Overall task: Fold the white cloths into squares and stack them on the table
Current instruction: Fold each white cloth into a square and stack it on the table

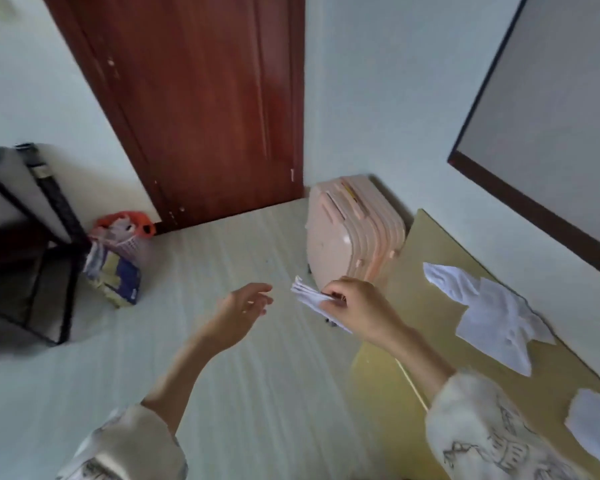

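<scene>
A: Start at the far left. What sits there?

B: A dark-framed rack (28,244), and just right of it a floor basket (118,258) stuffed with cloth and packets, left of the brown door (201,109). None of it belongs to the job.

A: And the hands?

B: Taking the pink folding stool (354,233) as the mark: the left hand (243,306) hangs in the air, below and to the left of the stool, fingers loose and holding nothing. The right hand (354,306) is right in front of the stool's lower edge, pinching a folded white cloth (309,296) between thumb and fingers, over the floor rather than the bench.

A: Where are the other cloths?

B: Right of the stool, on the yellow bench (430,306): a crumpled white cloth (492,317) lies open and unfolded, and further right and nearer the person, a second white piece (593,424) sits at the picture's edge.

A: What could go wrong?

B: I'd judge the pinch is narrow, so the layers could fan apart or slip to the floor before reaching the bench. Set down carelessly, the square could land skewed.
</scene>
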`<control>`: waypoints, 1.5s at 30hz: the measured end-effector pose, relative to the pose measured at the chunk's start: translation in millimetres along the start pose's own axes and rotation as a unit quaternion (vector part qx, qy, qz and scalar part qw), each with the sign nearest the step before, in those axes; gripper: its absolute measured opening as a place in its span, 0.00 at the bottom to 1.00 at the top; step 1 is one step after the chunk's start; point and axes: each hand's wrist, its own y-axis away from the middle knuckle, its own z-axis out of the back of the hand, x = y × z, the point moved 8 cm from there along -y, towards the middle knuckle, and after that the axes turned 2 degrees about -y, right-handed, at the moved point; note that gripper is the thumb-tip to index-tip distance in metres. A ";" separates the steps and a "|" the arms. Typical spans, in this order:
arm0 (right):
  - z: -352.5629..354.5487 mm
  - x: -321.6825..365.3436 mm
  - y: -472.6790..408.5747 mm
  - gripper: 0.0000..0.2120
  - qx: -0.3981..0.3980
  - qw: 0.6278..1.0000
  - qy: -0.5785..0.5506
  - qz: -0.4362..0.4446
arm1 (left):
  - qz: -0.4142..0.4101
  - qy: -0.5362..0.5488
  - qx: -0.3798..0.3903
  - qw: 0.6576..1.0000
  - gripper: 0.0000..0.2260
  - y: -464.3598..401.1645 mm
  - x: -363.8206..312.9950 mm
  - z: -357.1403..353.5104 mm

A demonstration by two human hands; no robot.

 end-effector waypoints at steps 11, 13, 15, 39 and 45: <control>-208.6 346.6 -59.1 0.05 0.068 0.981 -0.037 0.177 | 0.103 -0.032 -0.265 0.958 0.12 248.4 188.5 311.5; -243.1 402.1 -61.8 0.05 0.091 0.974 -0.053 0.203 | 0.127 -0.029 -0.303 0.944 0.12 290.7 220.7 355.2; -272.1 453.4 -66.8 0.05 0.108 0.964 -0.059 0.234 | 0.146 -0.026 -0.333 0.931 0.12 323.5 250.6 392.1; -558.8 900.5 -314.7 0.09 0.269 0.883 -0.062 0.379 | 0.166 0.048 -0.429 0.886 0.21 313.6 497.8 849.3; -633.5 959.0 -382.8 0.09 0.281 0.889 -0.069 0.354 | 0.100 0.058 -0.373 0.921 0.06 254.0 558.9 942.9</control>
